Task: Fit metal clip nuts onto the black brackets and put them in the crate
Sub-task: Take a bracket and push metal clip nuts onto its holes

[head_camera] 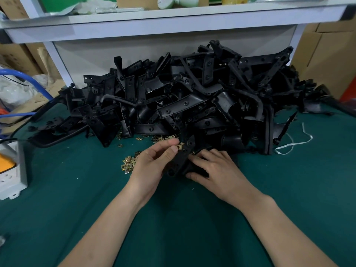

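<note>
A black bracket (184, 157) lies between my two hands on the green table mat. My right hand (213, 168) grips its lower end, fingers curled round it. My left hand (154, 160) pinches a small brass-coloured clip nut (180, 147) against the bracket's upper edge. A loose heap of clip nuts (128, 163) lies just left of my left hand, and more clip nuts (159, 138) are scattered at the foot of the pile. A large pile of black brackets (185, 97) fills the back of the table. No crate is in view.
A white shelf unit (154, 22) stands behind the pile. A grey power box (11, 170) sits at the left table edge, with blue hose (34, 81) behind it. A white string (294, 141) lies right of the pile. Cardboard boxes (325, 54) stand at the right.
</note>
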Demonstrator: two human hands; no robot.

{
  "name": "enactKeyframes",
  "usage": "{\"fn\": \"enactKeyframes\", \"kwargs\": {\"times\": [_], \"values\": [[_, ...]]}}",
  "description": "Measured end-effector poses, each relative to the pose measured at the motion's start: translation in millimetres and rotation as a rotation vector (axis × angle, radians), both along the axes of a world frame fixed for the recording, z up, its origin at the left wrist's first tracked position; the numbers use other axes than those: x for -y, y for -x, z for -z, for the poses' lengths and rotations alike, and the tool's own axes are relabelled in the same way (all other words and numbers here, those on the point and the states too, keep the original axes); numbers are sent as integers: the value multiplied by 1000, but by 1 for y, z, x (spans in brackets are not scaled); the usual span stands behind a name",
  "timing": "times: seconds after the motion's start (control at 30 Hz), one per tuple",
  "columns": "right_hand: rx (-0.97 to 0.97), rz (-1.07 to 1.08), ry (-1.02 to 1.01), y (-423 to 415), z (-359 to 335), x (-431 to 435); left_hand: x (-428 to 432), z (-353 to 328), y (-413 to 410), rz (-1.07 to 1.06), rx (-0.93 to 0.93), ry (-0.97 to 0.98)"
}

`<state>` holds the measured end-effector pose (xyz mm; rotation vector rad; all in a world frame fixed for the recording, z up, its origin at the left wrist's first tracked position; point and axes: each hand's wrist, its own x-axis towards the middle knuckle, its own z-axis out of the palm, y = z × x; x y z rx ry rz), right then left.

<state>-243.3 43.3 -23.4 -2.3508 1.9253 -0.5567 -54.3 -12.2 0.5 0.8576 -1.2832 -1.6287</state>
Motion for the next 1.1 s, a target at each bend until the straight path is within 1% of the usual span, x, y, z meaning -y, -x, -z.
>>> {"fn": "enactKeyframes", "kwargs": {"times": [0.17, 0.33, 0.47, 0.7, 0.87, 1.0, 1.1], "values": [[-4, 0, 1, 0, -1, 0, 0, 0, 0, -13, 26, 1], [-17, -2, -8, 0, -2, 0, -2, -2, 0, -23, 97, 82], [-50, 3, -11, -1, -2, 0, -3, -1, 4, -81, 193, 192], [-51, 12, -18, -2, -2, 0, -13, 1, 12, -176, 230, 228], [-69, 29, -18, -5, -3, 1, -20, 4, 18, -138, 356, 288], [-79, 29, -20, -5, -3, 0, -24, 9, 22, -218, 502, 364], [-89, 31, -22, -5, -4, -1, -25, 11, 25, -259, 526, 411]]}}
